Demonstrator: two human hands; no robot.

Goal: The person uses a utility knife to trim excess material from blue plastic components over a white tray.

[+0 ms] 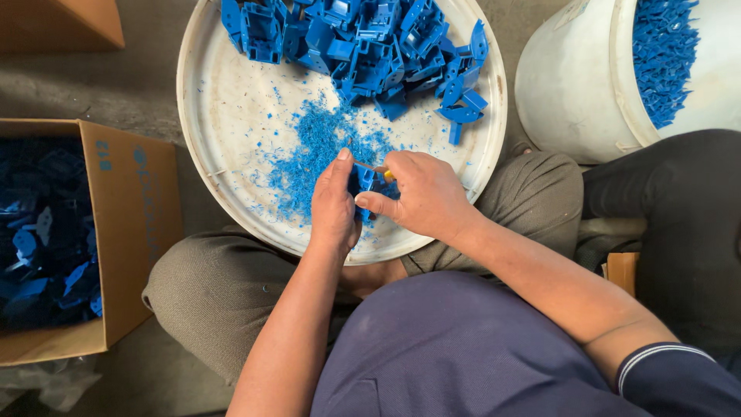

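Item: blue plastic part (364, 182), small, angular, glossy, sitting over the near edge of the round white tray (224, 116). Left hand (333, 205) is closing around it; right hand (424, 193) is pinching what is probably a small blade (orange-handled, mostly hidden) against it. Blue shavings (309, 150) are lying mid-tray.

Tray (231, 116) left half bare — blue parts pile (363, 38) blocks far rim.
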